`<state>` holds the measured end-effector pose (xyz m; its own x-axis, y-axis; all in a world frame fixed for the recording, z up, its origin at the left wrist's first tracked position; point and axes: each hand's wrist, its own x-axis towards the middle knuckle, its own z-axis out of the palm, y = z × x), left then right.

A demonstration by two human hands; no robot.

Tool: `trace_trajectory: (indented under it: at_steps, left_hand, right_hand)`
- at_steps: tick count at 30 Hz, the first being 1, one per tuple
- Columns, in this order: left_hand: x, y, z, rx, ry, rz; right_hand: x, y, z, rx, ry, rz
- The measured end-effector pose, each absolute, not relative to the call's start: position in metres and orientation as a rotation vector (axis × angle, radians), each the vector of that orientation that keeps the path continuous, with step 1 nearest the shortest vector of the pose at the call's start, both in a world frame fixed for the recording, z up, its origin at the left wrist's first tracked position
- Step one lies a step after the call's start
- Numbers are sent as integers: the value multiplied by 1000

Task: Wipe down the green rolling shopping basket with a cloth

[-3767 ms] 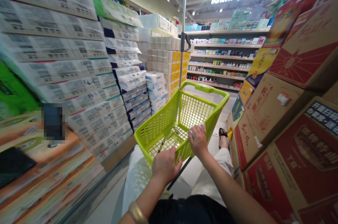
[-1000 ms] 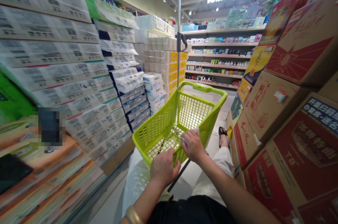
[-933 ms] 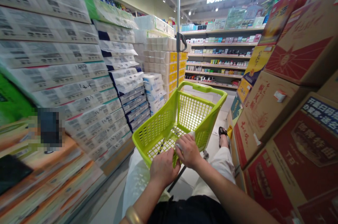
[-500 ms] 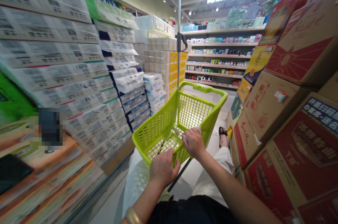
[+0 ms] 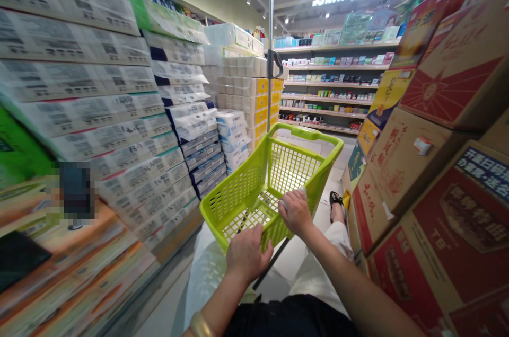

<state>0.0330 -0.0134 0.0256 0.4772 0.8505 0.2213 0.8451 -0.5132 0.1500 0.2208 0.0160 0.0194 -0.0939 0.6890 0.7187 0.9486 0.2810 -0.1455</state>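
A lime-green plastic shopping basket (image 5: 238,200) with a grid of holes stands in front of me, its inside showing its slatted floor. My left hand (image 5: 247,253) has its fingers curled over the near rim, with the thumb on the outer side. Farther right on the same rim, my right hand (image 5: 296,212) presses a small crumpled white cloth (image 5: 303,191) against the plastic. Only scraps of this cloth show past the fingers, so I cannot tell if it is a tissue. A grey metal pole (image 5: 271,19) with a black handle (image 5: 275,64) rises behind the basket.
Paper-goods packs (image 5: 91,77) are stacked high on the left. Printed cartons (image 5: 441,72) rise on the right, close to my right arm. Shelves of small boxes and bottles (image 5: 330,82) stand ahead. A black-shoed foot (image 5: 336,202) is beside the basket.
My right hand has slid a little to the right along the rim with the white cloth. My left hand keeps its hold, and the basket stays about where it was.
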Motion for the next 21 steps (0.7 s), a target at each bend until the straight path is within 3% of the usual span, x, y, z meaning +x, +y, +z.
trace_trajectory:
  at_steps: [6, 21]
  left_hand:
    - [33, -13, 24, 2669, 1499, 417]
    - [11, 5, 22, 2721, 1460, 446]
  right_hand:
    - [186, -1, 12, -1365, -1973, -358]
    - [240, 20, 27, -1425, -2017, -576]
